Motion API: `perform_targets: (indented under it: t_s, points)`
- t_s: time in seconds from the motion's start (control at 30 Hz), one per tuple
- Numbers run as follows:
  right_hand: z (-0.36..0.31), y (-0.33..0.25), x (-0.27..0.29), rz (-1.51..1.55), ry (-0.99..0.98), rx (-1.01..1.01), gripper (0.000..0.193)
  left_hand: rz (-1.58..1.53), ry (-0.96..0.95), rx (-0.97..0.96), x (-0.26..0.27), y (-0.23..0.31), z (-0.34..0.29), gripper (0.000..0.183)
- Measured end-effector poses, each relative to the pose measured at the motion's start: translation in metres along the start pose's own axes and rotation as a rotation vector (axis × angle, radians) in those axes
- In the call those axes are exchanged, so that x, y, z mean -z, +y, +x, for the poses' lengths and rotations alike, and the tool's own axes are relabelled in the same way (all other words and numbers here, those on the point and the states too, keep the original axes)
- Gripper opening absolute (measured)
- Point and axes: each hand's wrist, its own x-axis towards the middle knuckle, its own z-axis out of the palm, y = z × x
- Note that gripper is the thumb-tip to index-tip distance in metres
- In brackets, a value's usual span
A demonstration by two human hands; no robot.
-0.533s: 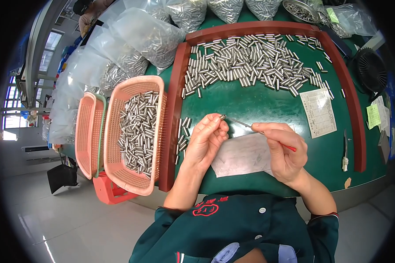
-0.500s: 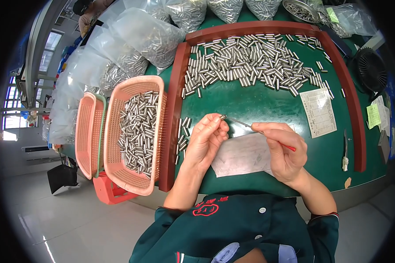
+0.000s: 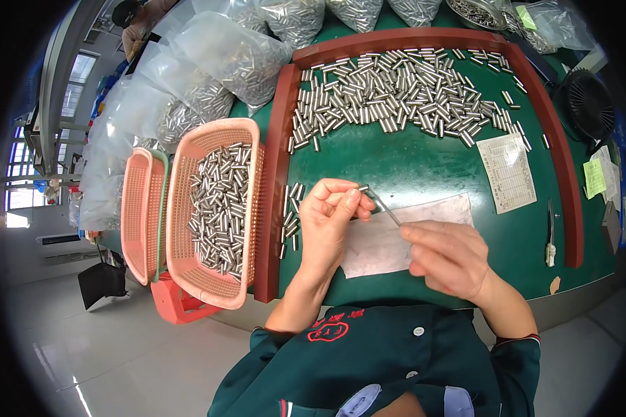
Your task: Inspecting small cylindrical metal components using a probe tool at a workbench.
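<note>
My left hand (image 3: pixel 327 219) pinches a small shiny metal cylinder (image 3: pixel 363 188) between thumb and fingers, above the green tabletop. In my right hand (image 3: pixel 448 257) is a slim grey metal rod tool (image 3: pixel 384 207), its handle mostly covered by my closed fingers. The rod slants up to the left, and its far end is close to the cylinder; I cannot tell whether it touches or enters it. Beneath both hands lies a smudged whitish sheet (image 3: pixel 379 254). A short group of similar cylinders (image 3: pixel 290 215) lies left of my left hand.
A dark red frame (image 3: pixel 403 38) borders the green table, with many loose cylinders (image 3: pixel 389 94) piled at the back. A pink basket (image 3: pixel 254 174) of cylinders stands left. Filled plastic bags (image 3: pixel 236 55) line the far side. A printed card (image 3: pixel 506 170), knife-like tool (image 3: pixel 550 236) and fan (image 3: pixel 588 108) sit right.
My right hand has turned and shifted slightly down, so the rod slants more steeply and its red handle no longer shows plainly. My left hand has moved slightly right, still pinching the cylinder.
</note>
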Motion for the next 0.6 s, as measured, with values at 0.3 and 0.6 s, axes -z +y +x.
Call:
perform_targets:
  t_s: [0.3,0.6]
  points:
    - [0.0,0.0,0.005,0.089,0.146,-0.091,0.032,-0.251,-0.008,0.12,0.015,-0.002,0.005,0.017]
    - [0.002,0.0,-0.007,0.067,0.137,-0.188,0.012,-0.357,-0.067,0.299,0.016,-0.004,0.007,0.021]
